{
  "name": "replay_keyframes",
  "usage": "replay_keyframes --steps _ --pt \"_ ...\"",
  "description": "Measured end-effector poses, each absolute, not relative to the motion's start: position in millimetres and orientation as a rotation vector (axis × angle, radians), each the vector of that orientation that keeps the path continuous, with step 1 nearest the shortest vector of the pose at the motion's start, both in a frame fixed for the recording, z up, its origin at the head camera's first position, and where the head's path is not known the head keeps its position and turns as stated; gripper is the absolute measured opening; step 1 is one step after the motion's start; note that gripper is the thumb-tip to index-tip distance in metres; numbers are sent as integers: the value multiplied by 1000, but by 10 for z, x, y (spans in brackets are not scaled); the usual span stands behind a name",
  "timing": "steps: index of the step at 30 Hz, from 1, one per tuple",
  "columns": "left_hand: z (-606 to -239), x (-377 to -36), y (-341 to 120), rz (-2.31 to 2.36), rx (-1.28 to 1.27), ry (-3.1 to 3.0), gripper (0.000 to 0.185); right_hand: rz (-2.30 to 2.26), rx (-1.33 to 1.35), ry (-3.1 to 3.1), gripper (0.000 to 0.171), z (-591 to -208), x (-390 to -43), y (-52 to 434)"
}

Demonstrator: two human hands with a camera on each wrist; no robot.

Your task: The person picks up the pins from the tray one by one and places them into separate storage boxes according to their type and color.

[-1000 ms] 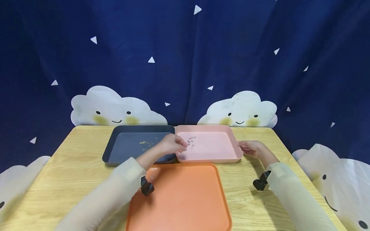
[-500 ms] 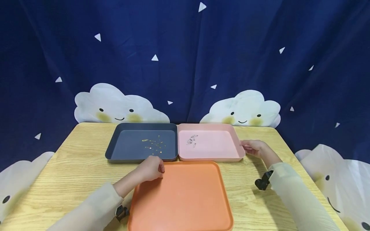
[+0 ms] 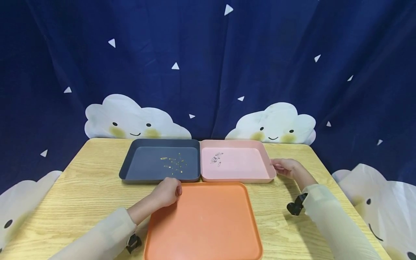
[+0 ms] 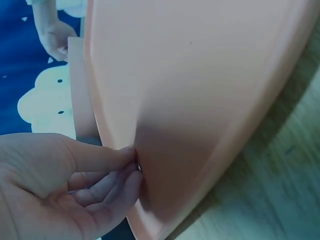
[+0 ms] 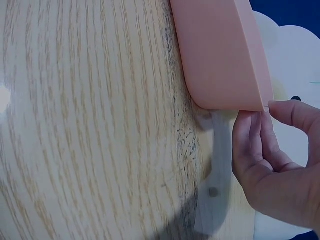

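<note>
Head view, hands (image 3: 169, 191) at trays (image 3: 201, 224)

A wooden table (image 3: 81, 187) before a navy curtain (image 3: 208, 65) printed with smiling white clouds. An orange tray (image 3: 208, 224) sits nearest the viewer. At its 11 o'clock lies a dark grey tray (image 3: 130, 164) holding small gold pins (image 3: 173, 164); at its 1 o'clock, touching the grey one, a pink tray (image 3: 247, 166) with a few silver pins (image 3: 216, 159). The left hand (image 3: 167, 191) rests curled at the orange tray's far left corner. The right hand (image 3: 287, 168) touches the pink tray's right rim
</note>
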State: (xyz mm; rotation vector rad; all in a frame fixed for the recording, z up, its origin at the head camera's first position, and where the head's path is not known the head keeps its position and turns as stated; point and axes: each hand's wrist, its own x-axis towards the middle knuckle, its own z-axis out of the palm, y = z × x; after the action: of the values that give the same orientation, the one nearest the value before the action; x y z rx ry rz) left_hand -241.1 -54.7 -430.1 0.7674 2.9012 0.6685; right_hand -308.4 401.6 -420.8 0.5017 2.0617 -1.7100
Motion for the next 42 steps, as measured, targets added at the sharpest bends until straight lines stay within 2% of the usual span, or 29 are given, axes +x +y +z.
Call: replay_keyframes --steps 8,11,15,17,25,33,37,42 --pt "-4313 -2412 -560 628 756 2949 22 -1733 508 2018 4 -4254 -3133 4101" --pt "-4304 -2410 -564 611 727 2972 23 -1725 517 2040 18 -4242 -3108 4075" --pt "-4324 -2405 -567 616 722 2988 23 -1703 531 2071 48 -4214 -3070 4022" --pt "-4341 -2403 -564 618 731 2989 24 -1701 555 2069 54 -4213 -3068 4018" --pt "-4331 -2394 -591 640 739 2868 22 -1701 582 2070 56 -4237 -3066 4012" --pt "-4251 -2414 -689 768 914 2654 12 -1700 531 2078 55 -4209 -3067 4008" --pt "-4229 -2476 -691 972 814 2416 7 -1701 534 2073 56 -4197 -3070 4008" --pt "-4222 -2552 -655 1176 601 2171 12 -1709 535 2071 58 -4234 -3086 4009"
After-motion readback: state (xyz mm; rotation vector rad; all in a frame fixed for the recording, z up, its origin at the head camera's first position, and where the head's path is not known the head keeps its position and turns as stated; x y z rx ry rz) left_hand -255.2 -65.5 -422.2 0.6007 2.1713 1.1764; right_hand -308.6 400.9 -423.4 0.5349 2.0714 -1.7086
